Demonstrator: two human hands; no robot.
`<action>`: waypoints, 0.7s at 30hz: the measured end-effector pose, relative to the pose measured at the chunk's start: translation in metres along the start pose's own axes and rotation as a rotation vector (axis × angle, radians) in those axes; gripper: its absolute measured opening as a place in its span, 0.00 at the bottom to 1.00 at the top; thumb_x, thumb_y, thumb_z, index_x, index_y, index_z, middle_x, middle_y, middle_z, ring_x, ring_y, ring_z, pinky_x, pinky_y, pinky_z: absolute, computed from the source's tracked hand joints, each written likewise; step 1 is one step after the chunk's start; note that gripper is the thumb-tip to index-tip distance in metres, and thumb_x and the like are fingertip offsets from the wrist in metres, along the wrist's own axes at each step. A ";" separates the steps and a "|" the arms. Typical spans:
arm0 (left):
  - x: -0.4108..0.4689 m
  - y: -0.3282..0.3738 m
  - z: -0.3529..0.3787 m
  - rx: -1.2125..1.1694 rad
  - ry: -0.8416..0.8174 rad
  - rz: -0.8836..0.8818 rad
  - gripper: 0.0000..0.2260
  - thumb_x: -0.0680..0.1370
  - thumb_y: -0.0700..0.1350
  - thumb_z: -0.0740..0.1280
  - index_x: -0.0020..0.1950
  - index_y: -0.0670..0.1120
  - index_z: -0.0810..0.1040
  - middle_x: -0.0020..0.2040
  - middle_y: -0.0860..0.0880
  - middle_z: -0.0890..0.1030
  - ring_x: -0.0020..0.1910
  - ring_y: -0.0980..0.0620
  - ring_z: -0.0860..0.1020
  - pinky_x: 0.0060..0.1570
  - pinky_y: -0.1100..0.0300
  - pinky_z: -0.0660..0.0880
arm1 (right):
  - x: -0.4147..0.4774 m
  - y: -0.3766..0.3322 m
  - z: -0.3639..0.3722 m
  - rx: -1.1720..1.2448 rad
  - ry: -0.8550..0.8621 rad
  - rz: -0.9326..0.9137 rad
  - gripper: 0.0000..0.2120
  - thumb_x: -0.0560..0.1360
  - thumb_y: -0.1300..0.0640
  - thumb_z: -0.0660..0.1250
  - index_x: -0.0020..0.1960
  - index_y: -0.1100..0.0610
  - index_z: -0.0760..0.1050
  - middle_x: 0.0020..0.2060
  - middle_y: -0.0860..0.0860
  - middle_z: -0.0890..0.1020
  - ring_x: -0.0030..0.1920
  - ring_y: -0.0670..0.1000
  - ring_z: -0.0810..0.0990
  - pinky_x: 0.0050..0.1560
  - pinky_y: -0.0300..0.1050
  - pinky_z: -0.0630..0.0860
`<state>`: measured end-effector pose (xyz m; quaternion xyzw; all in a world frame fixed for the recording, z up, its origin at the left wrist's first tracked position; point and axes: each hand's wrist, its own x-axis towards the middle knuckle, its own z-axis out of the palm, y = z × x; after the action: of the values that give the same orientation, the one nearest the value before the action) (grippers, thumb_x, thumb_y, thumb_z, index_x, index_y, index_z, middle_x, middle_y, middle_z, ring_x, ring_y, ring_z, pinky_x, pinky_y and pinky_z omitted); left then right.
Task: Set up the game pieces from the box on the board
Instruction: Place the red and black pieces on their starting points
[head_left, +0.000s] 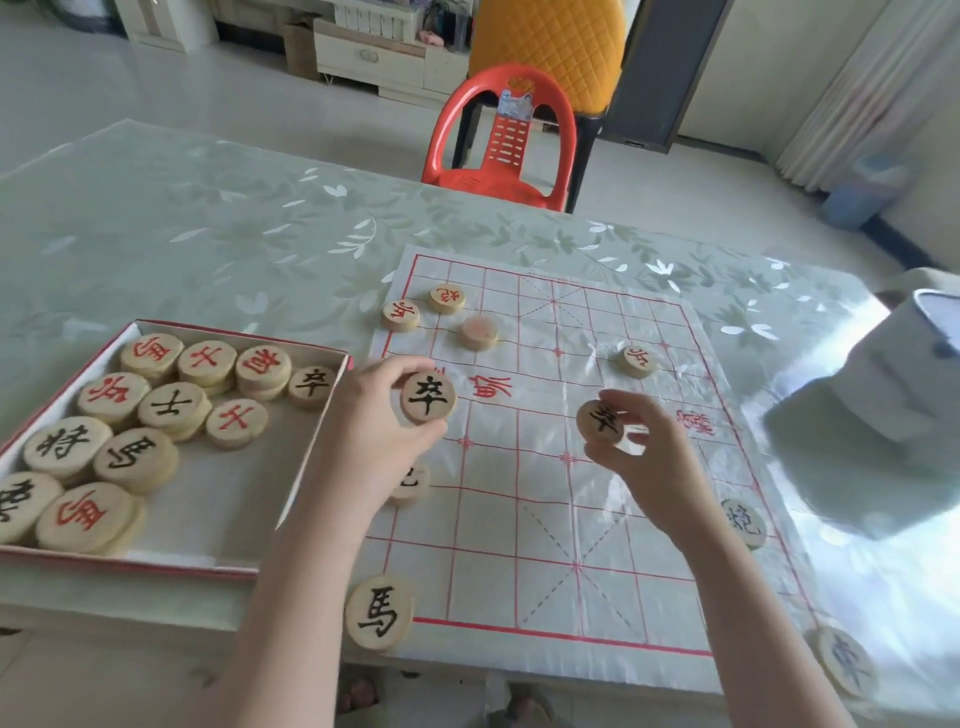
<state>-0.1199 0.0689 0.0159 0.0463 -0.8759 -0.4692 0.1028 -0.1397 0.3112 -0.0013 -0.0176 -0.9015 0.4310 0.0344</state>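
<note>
A thin plastic board sheet (524, 519) with a red grid lies on the table. My left hand (363, 441) holds a round wooden piece with a black character (428, 399) over the board's left edge. My right hand (649, 457) grips a second black-marked piece (600, 421) above the board's middle. The open box (270, 530) on the left holds several red and black pieces (171, 408). Three red pieces sit at the board's far left (447, 300), another further right (637, 360). Black pieces rest at the near left corner (379, 613) and right edge (745, 522).
The table (208, 234) has a pale green floral cover. A red plastic chair (506, 140) stands at its far side. A white box-like object (883, 405) sits at the right edge. One more piece (844, 662) lies at the near right corner.
</note>
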 end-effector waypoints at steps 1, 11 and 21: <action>0.002 0.002 0.009 0.030 -0.020 0.023 0.21 0.66 0.40 0.75 0.56 0.54 0.77 0.49 0.59 0.75 0.49 0.61 0.73 0.48 0.72 0.69 | -0.002 0.004 -0.003 0.001 0.010 0.009 0.24 0.69 0.64 0.72 0.62 0.52 0.72 0.57 0.48 0.77 0.57 0.48 0.74 0.57 0.40 0.69; 0.022 0.001 0.055 0.354 -0.192 0.043 0.23 0.67 0.40 0.73 0.61 0.49 0.76 0.60 0.49 0.77 0.61 0.48 0.71 0.59 0.56 0.67 | -0.002 0.022 0.013 -0.008 -0.077 0.009 0.24 0.68 0.64 0.71 0.62 0.51 0.72 0.56 0.46 0.77 0.59 0.47 0.73 0.52 0.30 0.64; 0.021 -0.001 0.056 0.431 -0.227 -0.013 0.25 0.66 0.43 0.75 0.62 0.50 0.75 0.61 0.49 0.77 0.60 0.48 0.72 0.59 0.54 0.69 | -0.007 0.009 0.015 -0.097 -0.136 0.010 0.24 0.69 0.61 0.71 0.63 0.50 0.71 0.50 0.39 0.72 0.54 0.42 0.69 0.65 0.47 0.64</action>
<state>-0.1527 0.1105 -0.0121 0.0199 -0.9614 -0.2743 -0.0119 -0.1340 0.3048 -0.0177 0.0055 -0.9215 0.3872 -0.0300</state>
